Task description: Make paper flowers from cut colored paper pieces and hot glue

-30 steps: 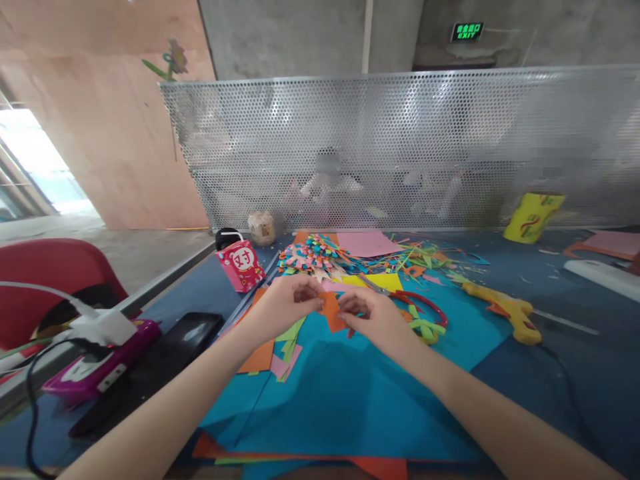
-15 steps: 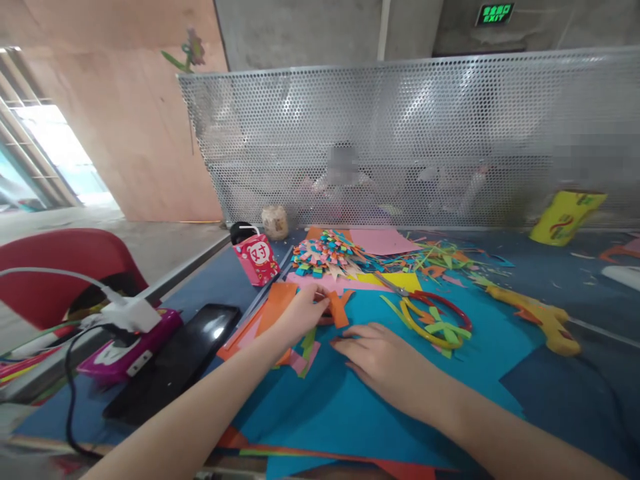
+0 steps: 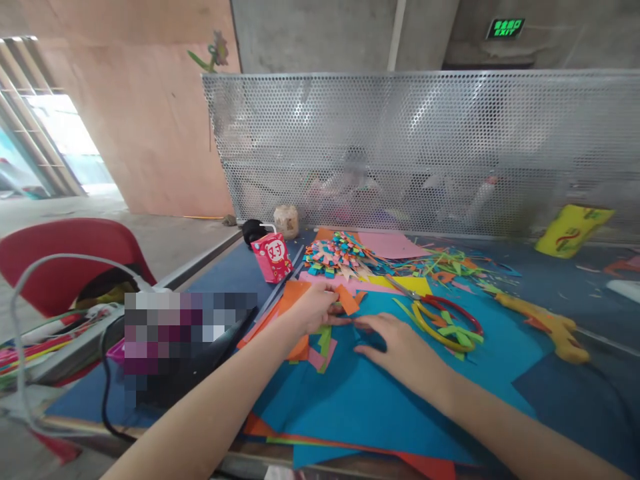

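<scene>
My left hand [image 3: 319,309] is closed, its fingertips pinching a folded orange paper strip [image 3: 349,300] above the blue paper sheet [image 3: 400,400]. Just to its right, my right hand [image 3: 387,339] is open, thumb and forefinger parted, with blue showing in the gap. Its fingertips come close to the left fingers; whether they touch is unclear. Small green and pink paper strips [image 3: 320,357] lie below my left hand. Beside it is a stack of orange paper [image 3: 293,293]. Scissors with red and yellow handles [image 3: 440,317] rest to the right, green strips lying over them.
Fringed multicoloured paper pieces [image 3: 333,257] are heaped behind the hands, with paper scraps [image 3: 450,257] beside them. A yellow glue gun [image 3: 550,327] lies right. Left stand a pink drink carton [image 3: 273,259] and a jar [image 3: 287,221]. A perforated metal screen [image 3: 400,133] closes the back.
My right hand has risen slightly, its thumb and forefinger parting nearer the left hand. The orange strip in my left hand is turned differently. The whole view has shifted slightly.
</scene>
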Demonstrator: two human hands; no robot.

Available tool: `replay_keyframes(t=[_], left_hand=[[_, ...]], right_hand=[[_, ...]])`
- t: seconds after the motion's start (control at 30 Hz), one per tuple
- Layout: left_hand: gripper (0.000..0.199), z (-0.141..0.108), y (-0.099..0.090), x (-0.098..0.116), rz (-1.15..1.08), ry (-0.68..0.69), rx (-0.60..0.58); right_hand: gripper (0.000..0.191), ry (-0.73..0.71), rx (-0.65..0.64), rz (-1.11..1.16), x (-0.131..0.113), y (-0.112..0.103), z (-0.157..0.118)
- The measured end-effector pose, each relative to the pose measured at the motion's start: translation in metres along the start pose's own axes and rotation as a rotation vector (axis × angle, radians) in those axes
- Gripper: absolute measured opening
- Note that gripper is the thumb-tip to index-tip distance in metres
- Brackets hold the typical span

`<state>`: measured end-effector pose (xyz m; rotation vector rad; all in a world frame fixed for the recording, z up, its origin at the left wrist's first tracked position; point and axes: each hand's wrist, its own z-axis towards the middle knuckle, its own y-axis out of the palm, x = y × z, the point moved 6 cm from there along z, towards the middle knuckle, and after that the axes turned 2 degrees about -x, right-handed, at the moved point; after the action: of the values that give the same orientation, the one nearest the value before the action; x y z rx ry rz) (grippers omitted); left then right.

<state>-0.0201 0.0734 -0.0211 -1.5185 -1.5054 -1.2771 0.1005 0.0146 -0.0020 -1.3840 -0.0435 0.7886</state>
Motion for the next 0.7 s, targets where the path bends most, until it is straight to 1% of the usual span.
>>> replay_keyframes(t=[0.03, 0.1, 0.2, 0.27, 0.3, 0.33, 0.37, 0.43, 0.47, 0.53, 0.57, 0.7], left_hand=[[0.013, -0.001, 0.000, 0.000, -0.014, -0.007, -0.009], [0.012, -0.002, -0.001, 0.001, -0.035, -0.013, -0.017], [0.012, -0.002, -0.001, 0.000, -0.041, -0.002, 0.003], [0.013, 0.000, -0.004, 0.002, -0.036, 0.055, 0.051], [0.013, 0.000, -0.007, 0.005, -0.031, 0.106, 0.085], [0.013, 0.000, -0.010, 0.008, -0.021, 0.164, 0.119], [0.013, 0.000, -0.013, 0.012, -0.005, 0.223, 0.151], [0.011, -0.001, -0.018, 0.020, 0.045, 0.319, 0.184], [0.011, -0.002, -0.019, 0.023, 0.080, 0.350, 0.179], [0.013, -0.002, -0.017, 0.026, 0.165, 0.393, 0.132], [0.015, -0.003, -0.015, 0.027, 0.212, 0.413, 0.097], [0.012, -0.007, 0.000, 0.028, 0.369, 0.527, -0.021]], right_hand=[[0.028, 0.010, 0.016, -0.053, -0.002, 0.001, 0.002], [0.025, -0.028, 0.048, -0.212, -0.010, 0.005, 0.005], [0.019, -0.194, 0.085, -0.478, -0.025, 0.015, 0.003], [0.021, -0.282, 0.108, -0.555, -0.029, 0.019, 0.000], [0.023, -0.285, 0.117, -0.547, -0.028, 0.019, -0.001], [0.025, -0.257, 0.126, -0.503, -0.024, 0.017, 0.000], [0.025, -0.200, 0.137, -0.418, -0.017, 0.014, 0.001], [0.024, -0.031, 0.162, -0.096, 0.002, 0.004, 0.006], [0.022, 0.050, 0.176, 0.091, 0.013, 0.000, 0.008], [0.017, 0.155, 0.195, 0.399, 0.030, -0.005, 0.013], [0.016, 0.178, 0.194, 0.493, 0.035, -0.007, 0.015], [0.023, 0.205, 0.178, 0.664, 0.042, -0.010, 0.020]])
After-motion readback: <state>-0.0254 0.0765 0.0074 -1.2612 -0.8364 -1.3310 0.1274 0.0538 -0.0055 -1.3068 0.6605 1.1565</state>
